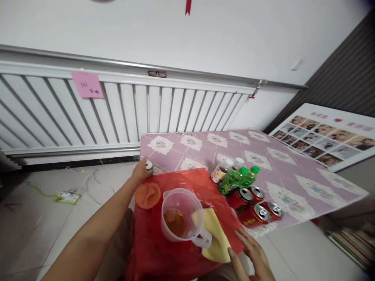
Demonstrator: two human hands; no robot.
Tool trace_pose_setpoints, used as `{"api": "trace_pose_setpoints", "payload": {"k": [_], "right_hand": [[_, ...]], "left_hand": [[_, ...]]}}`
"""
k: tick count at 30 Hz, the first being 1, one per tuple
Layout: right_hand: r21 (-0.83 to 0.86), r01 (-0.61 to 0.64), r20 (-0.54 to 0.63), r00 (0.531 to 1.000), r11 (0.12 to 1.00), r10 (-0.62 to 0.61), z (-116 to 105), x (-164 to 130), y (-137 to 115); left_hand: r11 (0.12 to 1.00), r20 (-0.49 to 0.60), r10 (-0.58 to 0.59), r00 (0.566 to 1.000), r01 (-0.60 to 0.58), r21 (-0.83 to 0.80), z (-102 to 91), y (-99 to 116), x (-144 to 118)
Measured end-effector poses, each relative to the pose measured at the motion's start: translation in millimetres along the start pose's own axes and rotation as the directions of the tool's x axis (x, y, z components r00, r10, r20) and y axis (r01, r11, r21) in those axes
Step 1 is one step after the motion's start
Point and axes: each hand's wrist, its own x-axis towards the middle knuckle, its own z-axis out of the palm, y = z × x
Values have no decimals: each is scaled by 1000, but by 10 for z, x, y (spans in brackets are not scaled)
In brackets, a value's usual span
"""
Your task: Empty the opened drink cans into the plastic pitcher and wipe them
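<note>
The left hand (141,170) reaches out to the far left edge of the table (295,171), a little left of the frame's centre, with its fingers closed round a small can (149,166) that has a pale top; only the can's top and a sliver of its side show past the fingers, so whether it stands or is lifted clear of the table is hard to tell. The right hand (251,253) lies at the bottom of the frame, right of centre, open with fingers spread and holding nothing, its fingertips just beside a yellow cloth (215,238).

The can lies up and left of the right hand, well apart from it, so the left hand alone has it. Just below the left hand sits an orange lid (147,195) on a red plastic sheet (164,249). To the right of the lid stands a clear jug (180,216) with brownish liquid in its bottom, its handle towards the yellow cloth. Further right, bottles with green caps (237,180) and red cans (254,208) lie on their sides on the patterned cover.
</note>
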Motion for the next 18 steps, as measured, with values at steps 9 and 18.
{"api": "trace_pose_setpoints", "payload": {"k": [9, 18], "right_hand": [[104, -293, -63, 952, 950, 300, 175, -124, 225], [393, -611, -312, 614, 687, 725, 311, 28, 1133]], "left_hand": [[996, 42, 65, 997, -63, -64, 75, -220, 100], [984, -97, 160, 982, -167, -62, -2, -181, -132]]}}
